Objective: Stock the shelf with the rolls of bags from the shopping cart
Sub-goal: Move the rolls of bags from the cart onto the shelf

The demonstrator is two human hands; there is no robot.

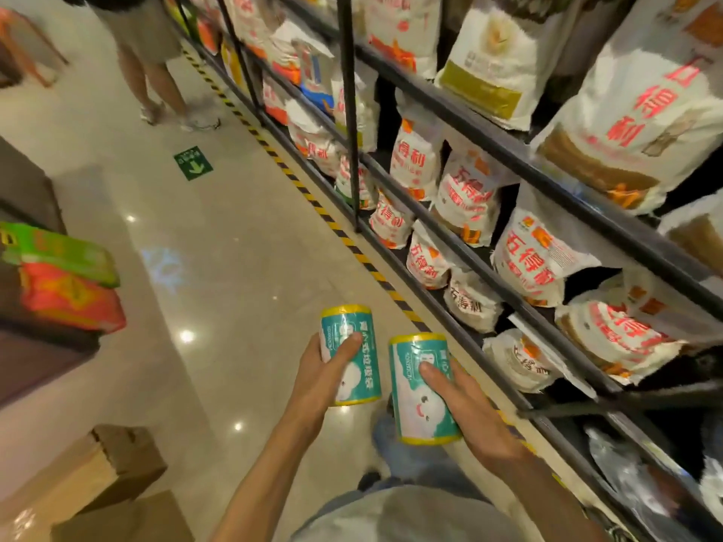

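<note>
Head view looks down a shop aisle, with both forearms reaching forward over a glossy beige floor (219, 244). The left hand (319, 379) holds a left roll of bags (351, 354), a teal-wrapped cylinder with yellow ends; its grip is clamped around the roll, thumb lying across the label and fingers hidden behind. The right hand (465, 408) holds a right roll of bags (420, 389) of the same kind, and its grip is likewise clamped on it, thumb pressed on the front of the wrapper. Both rolls stand roughly upright in the air just beside each other, apart from one another, the left one a little farther from the camera, both near the lower part of the shelf (469, 264) but not touching it. The shelf is a dark metal rack running along the right side of the aisle, its tiers filled with white sacks (465, 197) printed in red characters. A yellow-and-black striped tape (297, 181) runs along the floor at the foot of the rack. A green arrow sticker (193, 163) lies on the floor farther down. Another person's legs (156, 84) stand at the far end. Cardboard boxes (98, 475) sit at the lower left, and green and red packs (66, 279) are stacked on the left.
</note>
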